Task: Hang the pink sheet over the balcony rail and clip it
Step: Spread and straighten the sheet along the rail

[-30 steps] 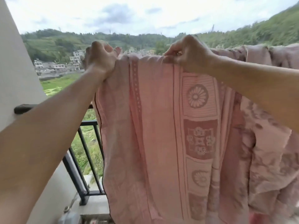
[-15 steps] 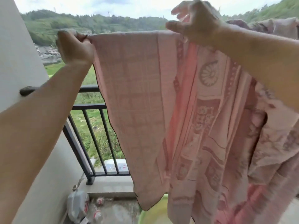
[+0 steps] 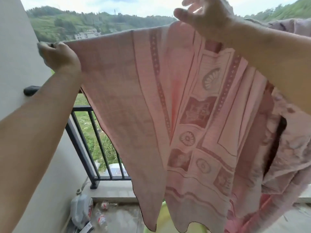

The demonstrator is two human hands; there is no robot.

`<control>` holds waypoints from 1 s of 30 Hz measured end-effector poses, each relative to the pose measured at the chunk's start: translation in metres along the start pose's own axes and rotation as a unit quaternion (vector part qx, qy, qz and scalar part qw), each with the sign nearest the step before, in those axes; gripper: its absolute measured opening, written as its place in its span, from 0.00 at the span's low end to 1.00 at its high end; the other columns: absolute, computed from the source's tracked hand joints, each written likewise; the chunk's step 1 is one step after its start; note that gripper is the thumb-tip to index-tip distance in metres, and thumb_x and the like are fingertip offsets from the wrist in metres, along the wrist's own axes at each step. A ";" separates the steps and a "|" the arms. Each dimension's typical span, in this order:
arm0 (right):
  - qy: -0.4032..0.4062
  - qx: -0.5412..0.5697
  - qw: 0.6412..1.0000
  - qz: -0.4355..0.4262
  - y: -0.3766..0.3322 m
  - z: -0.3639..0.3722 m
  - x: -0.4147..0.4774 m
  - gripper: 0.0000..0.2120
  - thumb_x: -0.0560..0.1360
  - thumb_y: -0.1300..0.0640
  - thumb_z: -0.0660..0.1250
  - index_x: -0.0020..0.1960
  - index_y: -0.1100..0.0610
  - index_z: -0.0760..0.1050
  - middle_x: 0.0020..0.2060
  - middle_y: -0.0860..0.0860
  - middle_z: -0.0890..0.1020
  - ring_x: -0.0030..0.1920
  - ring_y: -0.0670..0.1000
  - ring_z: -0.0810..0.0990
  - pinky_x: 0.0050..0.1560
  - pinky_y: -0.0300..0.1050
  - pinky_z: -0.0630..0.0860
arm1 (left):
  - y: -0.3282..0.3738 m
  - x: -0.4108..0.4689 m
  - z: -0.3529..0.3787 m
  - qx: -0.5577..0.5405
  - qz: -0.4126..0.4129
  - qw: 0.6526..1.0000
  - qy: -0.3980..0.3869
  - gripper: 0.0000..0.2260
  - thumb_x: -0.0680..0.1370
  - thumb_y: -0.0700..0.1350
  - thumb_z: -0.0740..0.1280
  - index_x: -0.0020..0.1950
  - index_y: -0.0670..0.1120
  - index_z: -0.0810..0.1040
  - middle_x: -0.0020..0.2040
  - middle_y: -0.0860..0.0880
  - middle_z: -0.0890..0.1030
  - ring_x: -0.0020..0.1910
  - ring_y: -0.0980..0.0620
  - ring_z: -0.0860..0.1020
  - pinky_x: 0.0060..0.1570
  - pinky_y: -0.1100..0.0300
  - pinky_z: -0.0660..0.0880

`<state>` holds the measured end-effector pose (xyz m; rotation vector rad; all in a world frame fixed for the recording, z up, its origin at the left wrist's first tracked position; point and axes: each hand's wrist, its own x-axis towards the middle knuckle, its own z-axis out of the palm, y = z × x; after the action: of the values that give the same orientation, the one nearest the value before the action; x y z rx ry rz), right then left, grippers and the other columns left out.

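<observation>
Left hand (image 3: pixel 58 56) pulled out to 9 o'clock, fingers gripping pink sheet (image 3: pixel 134 98) corner; right hand (image 3: pixel 207 17), 1 o'clock, now spread open. Sheet's top edge runs between them.

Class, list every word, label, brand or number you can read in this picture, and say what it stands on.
No text is legible.
On the white box behind the railing: bluish print, too blurred.
On the litter on the floor: print too small and blurred.
On the pink sheet: patterns only, no words.
</observation>
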<state>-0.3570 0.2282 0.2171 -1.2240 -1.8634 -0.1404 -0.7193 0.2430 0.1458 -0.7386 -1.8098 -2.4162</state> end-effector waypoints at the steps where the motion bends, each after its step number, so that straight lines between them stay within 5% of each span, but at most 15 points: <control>1: -0.026 -0.026 0.999 -0.023 0.002 0.002 -0.004 0.36 0.68 0.25 0.59 0.64 0.49 0.72 0.54 0.48 0.81 0.49 0.50 0.81 0.50 0.49 0.80 | -0.006 0.001 -0.007 0.006 -0.017 1.000 0.015 0.03 0.71 0.44 0.54 0.40 0.51 0.65 0.53 0.44 0.78 0.54 0.42 0.77 0.53 0.54 0.73; 6: -0.034 -0.236 0.961 -0.142 0.018 0.016 -0.018 0.27 0.77 0.33 0.55 0.57 0.54 0.74 0.43 0.52 0.81 0.38 0.51 0.74 0.37 0.42 0.66 | 0.000 -0.047 -0.030 0.100 0.040 0.993 -0.043 0.14 0.77 0.43 0.55 0.61 0.40 0.65 0.59 0.49 0.75 0.60 0.48 0.73 0.59 0.59 0.65; 8: -0.047 -0.199 0.966 -0.160 0.015 0.012 -0.023 0.27 0.77 0.34 0.56 0.64 0.54 0.72 0.44 0.49 0.79 0.37 0.49 0.72 0.36 0.39 0.65 | 0.013 -0.066 -0.028 0.149 0.125 0.980 -0.042 0.22 0.74 0.44 0.56 0.67 0.39 0.63 0.68 0.44 0.70 0.69 0.46 0.67 0.66 0.55 0.62; 11: -0.030 -0.105 0.980 -0.169 0.022 0.000 -0.035 0.29 0.78 0.37 0.57 0.70 0.56 0.68 0.52 0.52 0.80 0.42 0.53 0.78 0.45 0.45 0.75 | 0.037 -0.106 -0.010 0.167 0.226 0.954 -0.105 0.29 0.75 0.44 0.58 0.74 0.37 0.56 0.75 0.38 0.58 0.75 0.42 0.56 0.74 0.50 0.51; 14: 0.085 -0.123 0.979 -0.137 0.058 -0.024 -0.047 0.34 0.76 0.32 0.49 0.68 0.56 0.70 0.60 0.56 0.79 0.55 0.55 0.79 0.58 0.54 0.73 | 0.057 -0.152 0.011 0.097 0.339 0.929 -0.115 0.21 0.71 0.43 0.60 0.63 0.39 0.66 0.57 0.43 0.72 0.61 0.45 0.71 0.62 0.57 0.62; 16: 0.125 -0.175 0.974 -0.066 0.089 -0.048 -0.056 0.34 0.76 0.31 0.47 0.68 0.54 0.70 0.62 0.57 0.77 0.61 0.57 0.74 0.64 0.56 0.66 | 0.069 -0.173 0.021 0.065 0.371 0.918 -0.126 0.17 0.69 0.43 0.60 0.57 0.40 0.68 0.49 0.47 0.71 0.52 0.49 0.73 0.56 0.61 0.62; 19: 0.123 -0.209 0.968 0.060 0.139 -0.085 -0.068 0.34 0.77 0.31 0.47 0.69 0.54 0.69 0.67 0.57 0.74 0.66 0.59 0.70 0.65 0.55 0.63 | 0.087 -0.204 0.045 0.071 0.447 0.877 -0.164 0.17 0.69 0.41 0.64 0.57 0.40 0.72 0.53 0.44 0.74 0.54 0.48 0.72 0.58 0.60 0.64; 22: 0.100 -0.184 0.976 0.052 0.158 -0.099 -0.079 0.40 0.74 0.28 0.43 0.71 0.55 0.68 0.68 0.58 0.73 0.66 0.59 0.71 0.65 0.51 0.64 | 0.112 -0.260 0.075 0.062 0.529 0.810 -0.244 0.14 0.71 0.43 0.64 0.56 0.41 0.75 0.55 0.42 0.76 0.55 0.45 0.74 0.61 0.51 0.68; 24: 0.093 -0.157 0.982 0.041 0.160 -0.104 -0.082 0.35 0.76 0.35 0.46 0.72 0.56 0.67 0.69 0.57 0.72 0.67 0.57 0.71 0.66 0.49 0.64 | 0.127 -0.298 0.093 0.064 0.535 0.782 -0.313 0.15 0.75 0.47 0.64 0.59 0.43 0.75 0.58 0.43 0.76 0.57 0.45 0.73 0.63 0.51 0.64; 27: 0.085 -0.132 0.987 0.036 0.187 -0.118 -0.082 0.31 0.77 0.38 0.48 0.72 0.56 0.66 0.67 0.58 0.74 0.66 0.57 0.72 0.67 0.50 0.64 | 0.133 -0.329 0.120 0.136 0.538 0.752 -0.355 0.20 0.80 0.58 0.55 0.63 0.47 0.73 0.59 0.45 0.77 0.57 0.47 0.73 0.60 0.51 0.63; 30: 0.079 -0.172 0.980 0.060 0.243 -0.154 -0.084 0.37 0.76 0.32 0.43 0.69 0.57 0.69 0.62 0.60 0.78 0.62 0.60 0.75 0.64 0.54 0.68 | 0.128 -0.329 0.133 0.170 0.545 0.758 -0.315 0.23 0.81 0.61 0.50 0.54 0.46 0.76 0.51 0.45 0.79 0.50 0.47 0.74 0.54 0.51 0.63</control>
<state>-0.0622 0.2143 0.1671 -1.5088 -1.6663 -0.4960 -0.3422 0.2412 0.1605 -1.9698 -1.1971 -1.0833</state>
